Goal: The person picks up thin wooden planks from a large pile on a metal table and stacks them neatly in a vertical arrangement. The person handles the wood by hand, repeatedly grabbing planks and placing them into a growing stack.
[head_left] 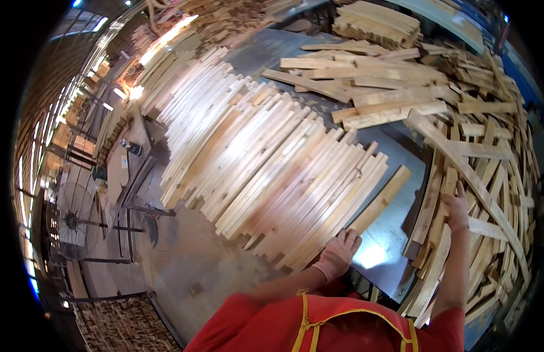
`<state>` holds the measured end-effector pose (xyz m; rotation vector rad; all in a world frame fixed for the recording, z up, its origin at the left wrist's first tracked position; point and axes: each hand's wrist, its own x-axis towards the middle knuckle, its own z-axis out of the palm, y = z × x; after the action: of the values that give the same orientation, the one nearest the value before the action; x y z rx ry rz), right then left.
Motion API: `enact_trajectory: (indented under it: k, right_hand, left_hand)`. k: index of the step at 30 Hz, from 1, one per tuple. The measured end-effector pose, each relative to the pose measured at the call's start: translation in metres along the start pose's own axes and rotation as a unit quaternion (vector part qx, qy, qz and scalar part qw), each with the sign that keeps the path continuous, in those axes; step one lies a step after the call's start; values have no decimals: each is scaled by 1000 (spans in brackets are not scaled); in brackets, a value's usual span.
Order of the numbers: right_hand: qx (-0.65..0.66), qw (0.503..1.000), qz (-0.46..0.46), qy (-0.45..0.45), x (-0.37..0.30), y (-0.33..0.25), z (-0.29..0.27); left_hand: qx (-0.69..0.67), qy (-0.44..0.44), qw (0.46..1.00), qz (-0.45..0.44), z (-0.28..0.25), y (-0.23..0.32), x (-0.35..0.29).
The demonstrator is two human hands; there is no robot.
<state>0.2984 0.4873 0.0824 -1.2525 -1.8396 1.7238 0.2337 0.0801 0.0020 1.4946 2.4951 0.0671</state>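
Note:
A long row of pale wooden slats (254, 158) lies side by side across the metal table. At its near right end, one slightly darker wooden slat (380, 199) lies at a small angle, a gap between its far end and the row. My left hand (336, 256), in a light glove, is closed at that slat's near end, its fingers bent together. To the right, my right hand (457, 210) reaches into a loose heap of wooden strips (489, 176). Its fingers are closed around the edge of a wooden strip (441, 214); the far side of the grip is hidden.
More boards (366, 76) lie loosely at the table's far side, and a neat stack (377, 23) stands behind them. Bare metal table (395, 258) shows between row and heap. A standing fan (72, 222) is at the left, above a crate of wood pieces (125, 325).

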Motion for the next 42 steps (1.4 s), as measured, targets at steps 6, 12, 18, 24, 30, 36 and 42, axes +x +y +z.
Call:
enact_trajectory:
  k: [6,12,18,24,30,36,42]
  right_hand:
    - [225,973,47,-29,-149,7,38]
    - [246,951,110,-149,-248,117,135]
    - [-152,925,11,-348,-228,94,185]
    - [-163,970,-107,-149,-89,61,112]
    - [-551,746,-372,30,34,-20,133]
    - [-569,778,-234,-129,76,-44,142]
    - [-154,971,-127,-133,2,18,92]
  left_hand:
    - [2,15,989,150,-7,-27,-9]
    - [-16,123,991,48,-36,-59,-26]
    - [-114,79,990,36,-36,-56,-15]
    - [-55,116,988,85,-27,-49,-7]
    - [-98,184,973,101,-51,-40,-2]
    - [-65,243,965,77,-58,-38,1]
    - [-71,192,977,64,-47,-38,-1]
